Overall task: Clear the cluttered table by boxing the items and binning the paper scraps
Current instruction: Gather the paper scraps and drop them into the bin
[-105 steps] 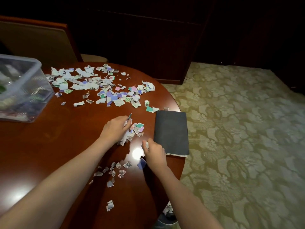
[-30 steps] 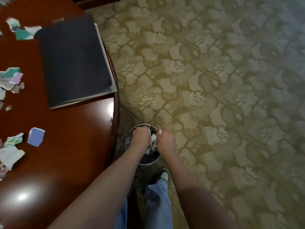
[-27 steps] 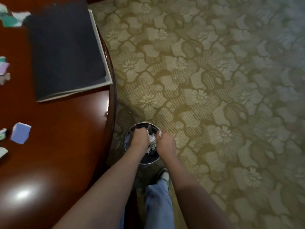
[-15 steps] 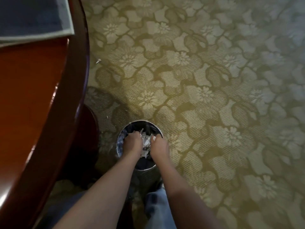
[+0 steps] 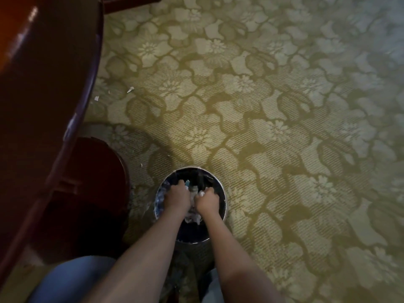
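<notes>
Jeans (image 5: 72, 278): two denim knees are showing nearest the camera, one on each side of the bin's near edge.
Forearms: both are reaching forward and down, ending over the bin's mouth.
Left hand (image 5: 178, 196): it is hanging knuckles-up over the left half of the bin, fingers curling downward around scraps, with a teal bit peeking out at the fingertips.
Right hand (image 5: 206, 201): it is hanging just beside the left one over the bin's right half, fingers curling in, with a white scrap showing at the thumb.
Scraps (image 5: 192, 217): crumpled white and coloured paper is bunching between and under the two hands, inside the bin.
Bin (image 5: 218, 184): round, shiny-rimmed and dark inside, it is standing upright on the carpet.
Base (image 5: 96, 171): a dark wooden pedestal is sitting just left of the bin.
Table (image 5: 50, 73): its curved glossy edge is sweeping up beyond the bin's left.
Stray bits (image 5: 130, 89): small white pieces are lying on the floor far beyond the bin, near the table's edge.
Carpet (image 5: 284, 106): an olive floral pattern is spreading all around the bin.
</notes>
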`<state>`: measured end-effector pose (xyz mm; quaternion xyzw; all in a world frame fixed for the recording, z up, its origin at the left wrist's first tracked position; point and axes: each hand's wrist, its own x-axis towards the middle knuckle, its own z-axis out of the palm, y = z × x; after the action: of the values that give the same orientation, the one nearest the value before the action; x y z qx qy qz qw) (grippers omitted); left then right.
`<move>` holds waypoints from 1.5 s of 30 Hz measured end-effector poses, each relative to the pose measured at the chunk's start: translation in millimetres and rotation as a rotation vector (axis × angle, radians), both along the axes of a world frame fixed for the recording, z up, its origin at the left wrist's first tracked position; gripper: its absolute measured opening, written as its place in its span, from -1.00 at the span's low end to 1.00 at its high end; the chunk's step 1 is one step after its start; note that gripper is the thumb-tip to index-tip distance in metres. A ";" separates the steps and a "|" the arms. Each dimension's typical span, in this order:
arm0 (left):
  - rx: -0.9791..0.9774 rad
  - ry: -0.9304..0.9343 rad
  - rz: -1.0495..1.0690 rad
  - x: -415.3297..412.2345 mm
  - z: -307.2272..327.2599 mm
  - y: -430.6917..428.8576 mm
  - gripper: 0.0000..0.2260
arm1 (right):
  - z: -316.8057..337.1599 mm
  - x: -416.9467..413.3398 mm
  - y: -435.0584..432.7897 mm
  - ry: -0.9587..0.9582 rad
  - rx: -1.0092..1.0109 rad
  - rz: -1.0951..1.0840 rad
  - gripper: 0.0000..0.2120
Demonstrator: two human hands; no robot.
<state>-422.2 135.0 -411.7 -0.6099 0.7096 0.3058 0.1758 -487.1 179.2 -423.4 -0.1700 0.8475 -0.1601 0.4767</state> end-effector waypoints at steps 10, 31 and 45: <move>0.071 -0.013 0.029 -1.0 -5.8 4.0 -0.69 | -5.0 -13.9 10.0 -0.068 0.012 0.009 -0.73; -0.114 -0.003 -0.048 5.1 70.8 7.4 -0.73 | 64.0 -14.8 21.7 0.012 -0.090 0.082 -0.67; -0.313 0.361 -0.094 -2.0 231.6 34.5 -0.74 | 210.6 -4.6 30.9 0.341 -0.375 0.015 -0.72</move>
<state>-424.2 169.4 -180.1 -0.5315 0.7958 0.2880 -0.0365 -491.7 210.1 -212.8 -0.2864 0.8699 -0.2798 0.2881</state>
